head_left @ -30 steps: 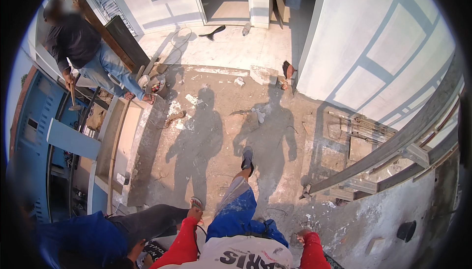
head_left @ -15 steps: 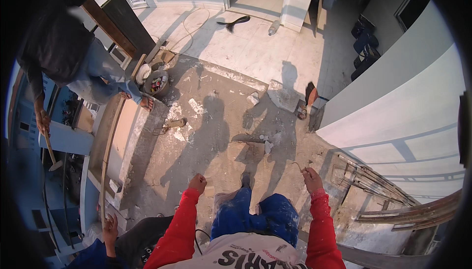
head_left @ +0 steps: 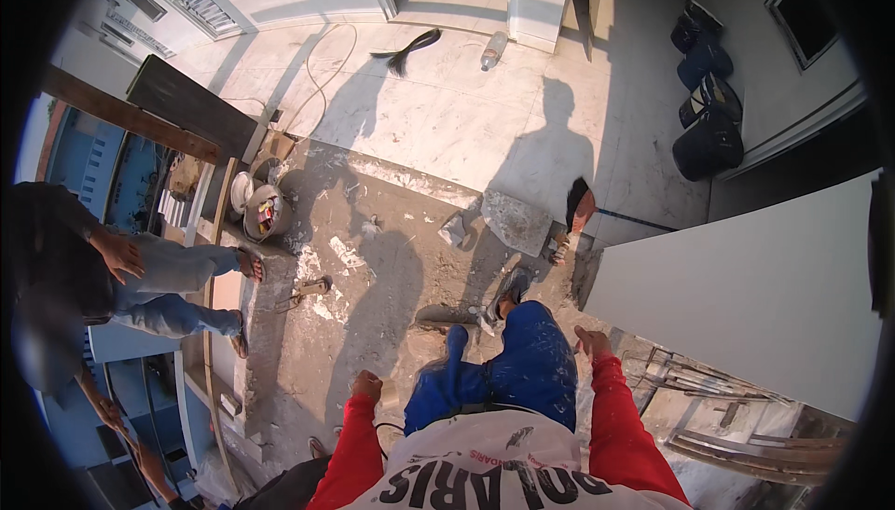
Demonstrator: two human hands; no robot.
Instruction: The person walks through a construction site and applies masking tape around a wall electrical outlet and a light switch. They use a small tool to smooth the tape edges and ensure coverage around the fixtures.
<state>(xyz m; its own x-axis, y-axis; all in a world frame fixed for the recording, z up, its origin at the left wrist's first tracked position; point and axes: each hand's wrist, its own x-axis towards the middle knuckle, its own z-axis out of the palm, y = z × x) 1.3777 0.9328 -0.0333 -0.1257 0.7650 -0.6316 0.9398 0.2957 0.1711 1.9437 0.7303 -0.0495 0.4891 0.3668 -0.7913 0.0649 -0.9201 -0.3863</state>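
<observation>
one curled left grip (head_left: pixel 366 386) and one spread right grip (head_left: pixel 592 342), both left of bars (head_left: pixel 701 379).

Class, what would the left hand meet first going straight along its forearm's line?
For the left hand, the way looks free over dusty ground, perhaps to the tiled floor; depth is unclear.

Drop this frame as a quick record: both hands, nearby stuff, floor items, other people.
left_hand: left hand beside blue trousers, no held thing visible
right_hand: right hand on the trousers' other side, no held thing visible
right_side: long thin strips on the ground
floor_ahead: stone slab, clear bottle lying down
left_side: bucket with colourful contents
others: person in jeans at left
</observation>
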